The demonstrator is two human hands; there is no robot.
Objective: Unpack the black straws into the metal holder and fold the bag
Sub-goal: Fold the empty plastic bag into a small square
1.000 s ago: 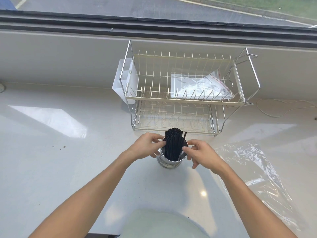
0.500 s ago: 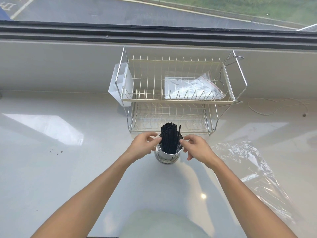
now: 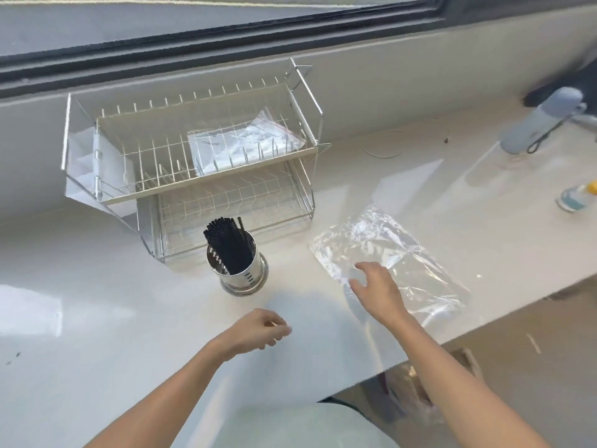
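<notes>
Worktop: a glossy white worktop (image 3: 97,302) is running below a dark-framed window (image 3: 226,37) and is carrying everything named here.
Rack: a two-tier chrome wire dish rack (image 3: 200,163) is standing against the back wall; a clear zip bag with white contents (image 3: 242,143) is lying on its upper tier.
Bag: the crinkled transparent plastic bag (image 3: 403,253) is lying flat on the worktop, right of the rack and well apart from the holder.
Holder: the shiny cylindrical metal holder (image 3: 240,273) is standing upright just in front of the rack's lower tier.
Straws: the bundle of thin black straws (image 3: 227,244) is standing inside the holder, leaning towards the left, with the tips sticking out above the rim.
Bottles: a pale blue bottle (image 3: 539,121) and a small bottle with a yellow cap (image 3: 578,195) are being seen, blurred, at the far right.
Right hand: the right hand (image 3: 376,291) is being held over the near left corner of the bag, fingers spread and slightly bent, nothing gripped; whether the fingertips are touching the plastic cannot be told.
Left hand: the left hand (image 3: 258,331) is being held above the bare worktop in front of the holder, fingers loosely curled, nothing held.
</notes>
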